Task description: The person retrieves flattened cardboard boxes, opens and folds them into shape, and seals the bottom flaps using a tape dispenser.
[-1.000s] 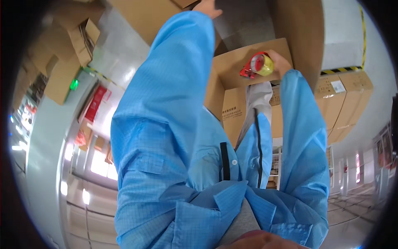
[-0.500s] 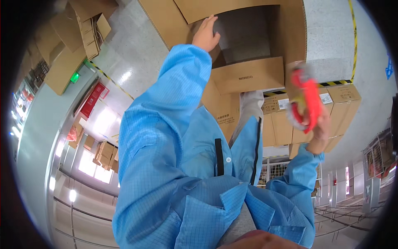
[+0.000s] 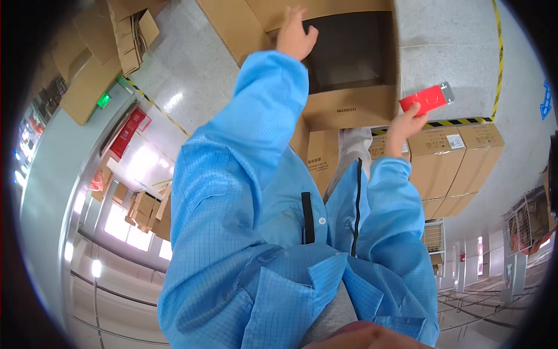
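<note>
Holding the red tape tool [image 3: 426,100] in the right hand [image 3: 410,123], just right of the big brown box [image 3: 325,109], and reaching the left hand [image 3: 295,38], wide and empty, to the box's far left side, maybe touching, with flaps [image 3: 226,26] not yet shut and no tape seen across the top.

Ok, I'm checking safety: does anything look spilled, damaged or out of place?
Nothing stands out. The open brown cardboard box shows no obvious damage, the brown cardboard cartons stand side by side, bright patches on the grey floor look like reflections, and the right hand holds the red tape dispenser.
</note>
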The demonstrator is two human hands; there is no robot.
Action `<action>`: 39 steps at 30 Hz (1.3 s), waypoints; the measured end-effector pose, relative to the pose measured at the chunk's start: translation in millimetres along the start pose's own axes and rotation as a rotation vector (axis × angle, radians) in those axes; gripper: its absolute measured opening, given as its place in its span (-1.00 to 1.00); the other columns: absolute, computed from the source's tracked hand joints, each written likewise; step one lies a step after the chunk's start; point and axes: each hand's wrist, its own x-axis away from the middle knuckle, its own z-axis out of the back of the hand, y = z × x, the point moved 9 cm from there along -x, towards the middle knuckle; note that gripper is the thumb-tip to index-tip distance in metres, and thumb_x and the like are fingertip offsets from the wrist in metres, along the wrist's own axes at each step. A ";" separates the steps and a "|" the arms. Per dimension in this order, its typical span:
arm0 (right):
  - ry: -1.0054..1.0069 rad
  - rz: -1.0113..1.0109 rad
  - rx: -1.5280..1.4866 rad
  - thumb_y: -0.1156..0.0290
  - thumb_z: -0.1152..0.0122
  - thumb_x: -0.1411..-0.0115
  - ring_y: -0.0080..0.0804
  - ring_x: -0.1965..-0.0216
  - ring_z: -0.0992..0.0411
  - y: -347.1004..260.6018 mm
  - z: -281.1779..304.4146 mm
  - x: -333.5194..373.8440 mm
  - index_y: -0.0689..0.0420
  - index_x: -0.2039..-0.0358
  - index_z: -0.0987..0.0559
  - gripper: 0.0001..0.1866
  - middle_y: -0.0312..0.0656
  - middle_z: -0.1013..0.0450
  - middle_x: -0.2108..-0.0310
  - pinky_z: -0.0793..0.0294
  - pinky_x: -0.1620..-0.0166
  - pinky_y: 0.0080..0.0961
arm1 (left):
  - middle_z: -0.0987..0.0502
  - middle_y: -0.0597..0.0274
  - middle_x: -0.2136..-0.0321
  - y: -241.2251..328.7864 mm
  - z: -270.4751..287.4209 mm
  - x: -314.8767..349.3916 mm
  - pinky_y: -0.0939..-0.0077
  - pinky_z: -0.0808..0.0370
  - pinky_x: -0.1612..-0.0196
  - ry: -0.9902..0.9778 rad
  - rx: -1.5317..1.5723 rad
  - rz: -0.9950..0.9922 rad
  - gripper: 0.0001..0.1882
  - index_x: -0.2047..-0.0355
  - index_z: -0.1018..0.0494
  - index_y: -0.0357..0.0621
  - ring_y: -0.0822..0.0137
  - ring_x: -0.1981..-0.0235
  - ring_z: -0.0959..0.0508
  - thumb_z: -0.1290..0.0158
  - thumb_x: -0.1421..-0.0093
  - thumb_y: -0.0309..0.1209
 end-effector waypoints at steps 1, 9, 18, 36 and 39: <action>0.023 0.029 0.028 0.28 0.00 -0.31 -0.26 0.22 -0.40 4.0 -5.3 9.0 0.40 0.09 -0.33 -0.62 0.05 -0.38 0.14 -0.40 0.18 -0.36 | -0.29 -0.12 -0.12 20.1 20.7 2.5 0.18 -0.13 -0.26 0.114 -0.039 -0.110 -0.46 -0.02 -0.29 -0.28 -0.12 -0.21 -0.18 -0.07 0.01 -0.40; -0.393 0.126 0.148 0.32 -0.14 -0.18 0.20 0.21 -0.43 10.9 -105.6 50.1 0.32 0.08 -0.34 -0.60 0.22 -0.46 0.25 -0.41 0.18 -0.11 | -0.36 -0.19 0.04 -49.8 176.8 15.4 0.09 -0.19 -0.18 0.806 0.251 0.400 -0.51 0.03 -0.31 -0.31 -0.08 -0.06 -0.34 -0.03 0.00 -0.38; -0.686 0.153 0.289 0.47 -0.22 -0.12 -0.15 0.06 -0.43 24.8 -117.7 38.5 0.23 -0.10 -0.28 -0.46 0.00 -0.46 0.12 -0.38 0.02 -0.36 | 0.20 -0.28 -0.32 -12.4 38.6 -72.4 0.13 0.09 -0.34 0.394 -0.079 -0.045 -0.17 -0.29 0.18 -0.41 -0.03 -0.36 0.14 0.02 -0.15 -0.31; -0.817 -0.427 -0.127 0.60 -0.05 -0.02 -0.43 0.18 -0.43 44.2 -122.7 14.5 0.17 0.03 -0.39 -0.57 -0.23 -0.45 0.22 -0.38 0.04 -0.48 | -0.11 0.10 -0.27 -10.0 -23.1 -180.9 -0.29 -0.04 -0.20 -0.365 -0.607 0.067 0.06 -0.33 0.09 0.18 0.04 -0.31 -0.05 -0.23 0.08 0.11; -0.832 -0.467 -0.038 0.51 -0.02 -0.06 -0.52 0.30 -0.42 48.9 -122.0 14.3 0.19 0.13 -0.47 -0.69 -0.26 -0.46 0.32 -0.40 0.17 -0.54 | -0.15 0.07 -0.23 -4.9 -25.9 -184.3 -0.26 -0.09 -0.18 -0.470 -0.618 0.083 0.04 -0.33 0.09 0.26 0.01 -0.29 -0.07 -0.23 0.07 0.09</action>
